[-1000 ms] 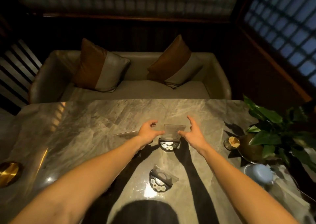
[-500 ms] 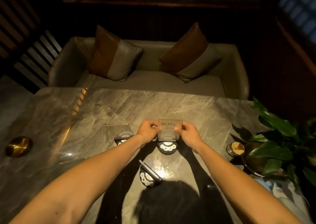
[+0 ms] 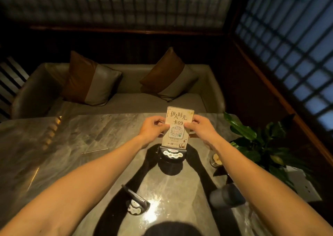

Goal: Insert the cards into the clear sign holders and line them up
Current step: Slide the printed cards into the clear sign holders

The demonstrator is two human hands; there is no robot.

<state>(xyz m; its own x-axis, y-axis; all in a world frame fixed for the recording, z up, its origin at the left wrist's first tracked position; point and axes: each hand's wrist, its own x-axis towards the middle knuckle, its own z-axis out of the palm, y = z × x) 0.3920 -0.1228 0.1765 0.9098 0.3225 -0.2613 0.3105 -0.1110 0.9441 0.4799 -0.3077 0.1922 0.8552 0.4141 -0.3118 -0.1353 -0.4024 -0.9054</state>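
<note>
Head view: both hands pinch the card [image 3: 177, 127] upright between them — left grip [image 3: 153, 127], right grip [image 3: 202, 128] — above its black base [image 3: 172, 154].

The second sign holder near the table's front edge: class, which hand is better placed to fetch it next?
Probably the left hand: the second sign holder lies beside the left forearm, left of the card.

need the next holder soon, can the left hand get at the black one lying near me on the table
Probably yes. The holder lies in the open beside the left forearm, nothing over it, but the left hand must first release the card.
</note>
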